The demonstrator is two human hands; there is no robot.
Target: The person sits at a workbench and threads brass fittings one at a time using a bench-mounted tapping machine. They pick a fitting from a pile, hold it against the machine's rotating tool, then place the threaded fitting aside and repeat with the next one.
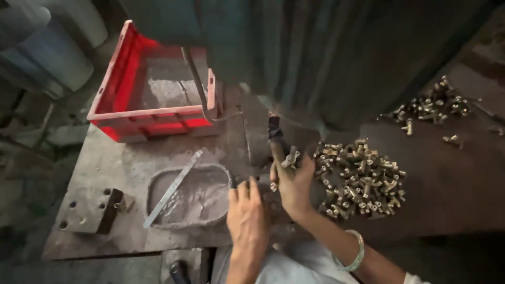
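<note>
My right hand (pixel 294 181) is raised under the green machine body (pixel 326 58) and grips small brass fittings (pixel 290 156) between thumb and fingers. A pale green bangle sits on that wrist. My left hand (pixel 247 218) lies flat beside it, fingers stretched toward the machine's base, touching the worktable; I cannot tell whether it holds anything. Right of my right hand lies a heap of brass fittings (pixel 363 179).
A red plastic crate (pixel 152 121) stands at the back left of the metal table (pixel 105 163). A shallow grey tray (pixel 192 197) with a flat metal strip (pixel 171 189) across it sits in front. A second brass pile (pixel 434 105) lies far right. A drilled metal block (pixel 92 210) is at left.
</note>
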